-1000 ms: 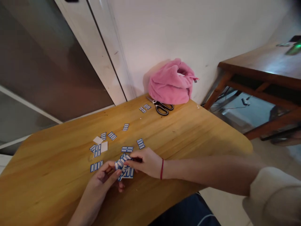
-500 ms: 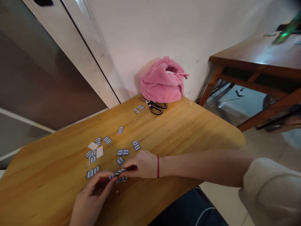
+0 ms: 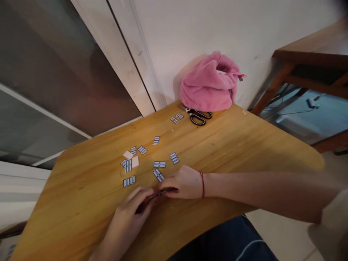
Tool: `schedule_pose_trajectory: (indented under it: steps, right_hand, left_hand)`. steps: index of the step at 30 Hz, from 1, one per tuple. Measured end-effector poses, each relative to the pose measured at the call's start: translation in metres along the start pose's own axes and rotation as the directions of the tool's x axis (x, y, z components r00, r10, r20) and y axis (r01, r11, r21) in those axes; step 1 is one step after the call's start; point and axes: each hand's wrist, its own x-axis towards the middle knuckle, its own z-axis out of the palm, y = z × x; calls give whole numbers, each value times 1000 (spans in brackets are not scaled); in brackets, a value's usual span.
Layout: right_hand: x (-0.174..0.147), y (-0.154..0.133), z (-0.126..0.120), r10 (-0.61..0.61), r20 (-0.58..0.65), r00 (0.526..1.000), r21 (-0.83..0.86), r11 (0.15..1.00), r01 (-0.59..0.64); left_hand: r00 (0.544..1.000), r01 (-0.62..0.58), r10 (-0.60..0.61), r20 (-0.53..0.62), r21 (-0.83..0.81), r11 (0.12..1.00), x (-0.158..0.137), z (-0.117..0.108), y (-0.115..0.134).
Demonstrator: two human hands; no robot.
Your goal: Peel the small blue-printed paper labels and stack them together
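My left hand (image 3: pixel 132 208) is closed, thumb and fingers pinching one end of a thin label card (image 3: pixel 157 195). The card is seen nearly edge-on, so its face hardly shows. At the card's other end my right hand (image 3: pixel 185 183) is closed on it, a red string round the wrist. Beyond the fingertips lie loose white label cards with blue borders: one card (image 3: pixel 158 175) just behind the right fingers, another card (image 3: pixel 159 164) above it and a third (image 3: pixel 174 158) to the right. A four-striped card (image 3: pixel 129 181) rests left of the hands.
A small pile of label cards (image 3: pixel 128 165) with blank white pieces (image 3: pixel 135 161) lies on the wooden table (image 3: pixel 228 145). Black-handled scissors (image 3: pixel 197 117) and two cards sit before a pink plush bag (image 3: pixel 209 87) at the wall. A second table (image 3: pixel 307 58) stands right.
The view has shifted, so the scene sits further right and the table's left side shows more. Both hands keep hold of the label card, whose striped face has tilted out of sight.
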Motion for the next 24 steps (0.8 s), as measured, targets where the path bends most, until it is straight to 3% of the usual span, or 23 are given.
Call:
schedule_pose_trajectory:
  steps: [5, 10, 17, 24]
  right_hand:
    - [-1, 0, 0, 74, 25, 997, -9, 997, -74]
    - [-2, 0, 0, 34, -93, 995, 70, 997, -28]
    - [0, 2, 1, 54, 26, 998, 6, 998, -55]
    - [-2, 0, -3, 60, 49, 997, 45, 997, -63]
  left_hand:
    - [994, 87, -93, 53, 104, 991, -5, 4, -4]
    - [996, 89, -88, -10, 50, 995, -5, 3, -2]
    - [965, 201, -201, 165, 19, 979, 0, 3, -1]
    - [959, 171, -182, 215, 66, 983, 3, 2, 2]
